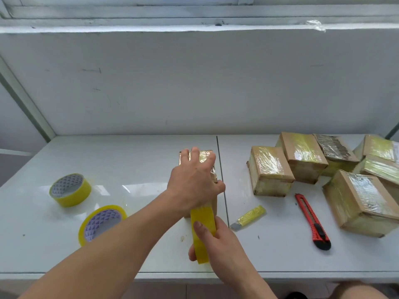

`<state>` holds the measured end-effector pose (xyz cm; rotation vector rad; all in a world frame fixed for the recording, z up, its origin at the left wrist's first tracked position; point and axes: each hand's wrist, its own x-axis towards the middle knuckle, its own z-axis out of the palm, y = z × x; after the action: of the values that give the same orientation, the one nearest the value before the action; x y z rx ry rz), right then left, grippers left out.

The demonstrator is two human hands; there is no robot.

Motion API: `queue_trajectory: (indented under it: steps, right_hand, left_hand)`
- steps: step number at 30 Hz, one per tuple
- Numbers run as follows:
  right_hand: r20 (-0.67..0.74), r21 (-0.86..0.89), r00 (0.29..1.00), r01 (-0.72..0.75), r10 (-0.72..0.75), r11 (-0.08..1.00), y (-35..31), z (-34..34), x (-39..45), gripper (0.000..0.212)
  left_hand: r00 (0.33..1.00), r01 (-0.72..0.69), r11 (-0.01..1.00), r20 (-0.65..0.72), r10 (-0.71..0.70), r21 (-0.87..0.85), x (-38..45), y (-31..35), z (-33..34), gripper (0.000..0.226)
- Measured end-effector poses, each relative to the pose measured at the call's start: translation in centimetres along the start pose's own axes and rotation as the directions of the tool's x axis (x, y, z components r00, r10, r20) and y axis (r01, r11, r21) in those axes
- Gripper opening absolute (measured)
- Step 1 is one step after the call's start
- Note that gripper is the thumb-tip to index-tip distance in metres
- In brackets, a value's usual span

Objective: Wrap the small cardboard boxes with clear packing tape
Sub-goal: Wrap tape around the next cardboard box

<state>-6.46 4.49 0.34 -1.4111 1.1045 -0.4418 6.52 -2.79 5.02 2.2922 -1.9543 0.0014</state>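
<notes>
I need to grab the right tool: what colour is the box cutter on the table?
Red with a black end, seen in the head view: the box cutter.

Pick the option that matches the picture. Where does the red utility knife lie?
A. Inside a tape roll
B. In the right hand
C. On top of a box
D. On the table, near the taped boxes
D: the red utility knife lies flat on the table, beside the taped boxes, untouched by any hand.
</notes>
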Motion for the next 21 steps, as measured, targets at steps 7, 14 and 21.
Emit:
queue_trajectory:
  steps: [7,14,21]
  right_hand:
    - [-0.039,-0.018,0.998,0.045,-0.046,0.999,-2.8,-1.1,-1.5,0.02]
    - [-0.056,-0.004,0.998,0.009,-0.009,1.0,-4.4,-1.3,-2.8,0.025]
    - [-0.037,0.004,0.997,-0.075,0.075,0.997,-4.6,-1.5,-2.2,0.03]
  left_hand:
    - [0.995,0.023,1.0,0.092,-0.024,0.006,2.0,0.5,-3.4,0.052]
    - [0.957,0.097,0.992,0.282,-0.071,-0.081,3.5,-0.5,-5.7,0.048]
    - [0.888,0.187,0.966,0.451,-0.089,-0.177,6.4,-1.8,-6.4,0.044]
